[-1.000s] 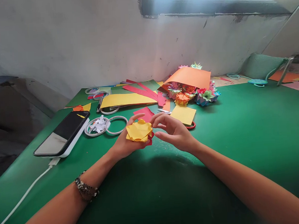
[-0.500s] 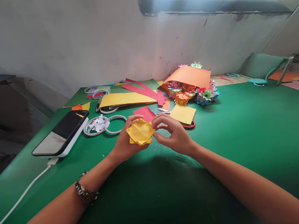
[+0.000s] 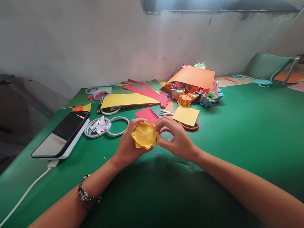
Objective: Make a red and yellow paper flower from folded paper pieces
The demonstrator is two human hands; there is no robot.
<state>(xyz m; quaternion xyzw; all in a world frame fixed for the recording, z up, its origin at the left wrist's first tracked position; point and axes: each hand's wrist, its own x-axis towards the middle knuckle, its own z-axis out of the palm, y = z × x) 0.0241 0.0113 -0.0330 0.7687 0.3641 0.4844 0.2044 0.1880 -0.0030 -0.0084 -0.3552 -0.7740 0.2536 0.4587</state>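
Observation:
A yellow folded paper flower (image 3: 144, 135) is held up above the green table, its creased centre facing me and its pointed petals round the rim. My left hand (image 3: 126, 142) is closed round it from the left and below, with the thumb along the upper edge. At the flower's right side, my right hand (image 3: 175, 136) pinches a petal tip between thumb and forefinger. The underside of the flower is hidden by my left hand. Just beyond the hands lie a red paper piece (image 3: 147, 115) and a yellow paper square (image 3: 186, 115) over red-handled scissors (image 3: 192, 128).
To the left, a power bank (image 3: 62, 135) with a white cable (image 3: 23, 196) lies beside a tape ring (image 3: 92, 134) of white scraps and a bare ring (image 3: 117, 134). Paper strips (image 3: 129, 100) and several finished paper flowers (image 3: 210, 97) under an orange sheet (image 3: 193, 76) sit toward the wall.
The yellow flower has turned and tilted slightly and shifted a little to the right. My right thumb and forefinger have closed tighter on its right-hand petal.

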